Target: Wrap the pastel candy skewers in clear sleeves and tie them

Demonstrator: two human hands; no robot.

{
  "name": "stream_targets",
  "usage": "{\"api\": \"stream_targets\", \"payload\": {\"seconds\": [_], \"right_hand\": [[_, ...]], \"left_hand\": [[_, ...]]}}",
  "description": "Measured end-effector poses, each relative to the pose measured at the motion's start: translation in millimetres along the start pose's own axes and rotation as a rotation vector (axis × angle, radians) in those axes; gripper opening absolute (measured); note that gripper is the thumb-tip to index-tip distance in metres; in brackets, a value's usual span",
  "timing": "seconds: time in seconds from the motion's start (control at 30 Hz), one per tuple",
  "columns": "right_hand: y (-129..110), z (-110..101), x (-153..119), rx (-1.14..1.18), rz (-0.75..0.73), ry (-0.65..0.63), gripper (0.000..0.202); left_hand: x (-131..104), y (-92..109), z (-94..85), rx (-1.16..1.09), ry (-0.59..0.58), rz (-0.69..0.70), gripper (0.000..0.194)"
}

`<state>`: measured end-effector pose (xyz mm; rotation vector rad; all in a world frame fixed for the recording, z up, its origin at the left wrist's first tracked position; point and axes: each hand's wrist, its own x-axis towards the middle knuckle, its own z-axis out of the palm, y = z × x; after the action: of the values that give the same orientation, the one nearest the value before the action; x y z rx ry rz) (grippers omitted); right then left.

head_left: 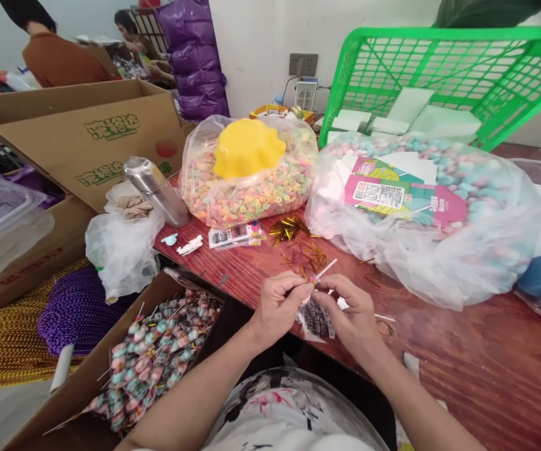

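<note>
My left hand (283,302) is closed, pinching a wrapped candy on a white stick (326,269) just above the table's front edge. The stick points up and right; most of the candy is hidden by my fingers. My right hand (349,307) is closed at the base of the stick, its thumb and forefinger pressed together on something too small to make out. Beyond my hands lies a pile of gold twist ties (289,229), with loose ones scattered nearer. Under my hands is a printed wrapper (316,321). Another white stick (385,318) lies to the right.
Large clear bags of ring-shaped candy (261,197) and pink-and-blue candy (486,188) stand behind. A yellow scalloped bowl (249,149), steel flask (156,191) and green basket (420,34) are there. At lower left, a carton (30,410) holds wrapped candy sticks. Two people sit far back.
</note>
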<state>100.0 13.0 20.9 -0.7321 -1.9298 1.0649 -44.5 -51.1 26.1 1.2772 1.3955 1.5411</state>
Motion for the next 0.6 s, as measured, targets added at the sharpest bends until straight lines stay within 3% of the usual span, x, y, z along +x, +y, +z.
{"api": "stream_targets", "payload": {"seconds": [0.1, 0.17, 0.3, 0.37, 0.47, 0.53, 0.6], "right_hand": [[5.0, -5.4, 5.6, 0.193, 0.058, -0.094, 0.009], [7.5, -12.9, 8.7, 0.244, 0.080, -0.206, 0.012], [1.1, -31.0, 6.7, 0.242, 0.034, -0.386, 0.015], [-8.3, -39.4, -0.1, 0.091, -0.154, -0.444, 0.015], [-25.4, -50.2, -14.2, -0.275, -0.572, -0.457, 0.025], [-35.3, -55.6, -21.6, -0.414, -0.762, -0.457, 0.029], [-42.4, -58.7, -25.1, -0.459, -0.856, -0.490, 0.029]], "left_hand": [[-0.4, 8.0, 2.6, 0.015, -0.042, 0.017, 0.031], [-2.2, 11.9, 3.9, -0.047, -0.104, -0.045, 0.031], [-7.5, 14.1, 3.8, -0.336, -0.314, -0.397, 0.037], [-8.9, 14.2, 1.3, -0.438, -0.428, -0.613, 0.035], [-8.8, 16.1, -4.0, -0.536, -0.636, -0.862, 0.030], [-8.3, 19.0, -6.2, -0.572, -0.768, -0.948, 0.026], [-8.5, 21.9, -6.3, -0.572, -0.862, -0.981, 0.023]]}}
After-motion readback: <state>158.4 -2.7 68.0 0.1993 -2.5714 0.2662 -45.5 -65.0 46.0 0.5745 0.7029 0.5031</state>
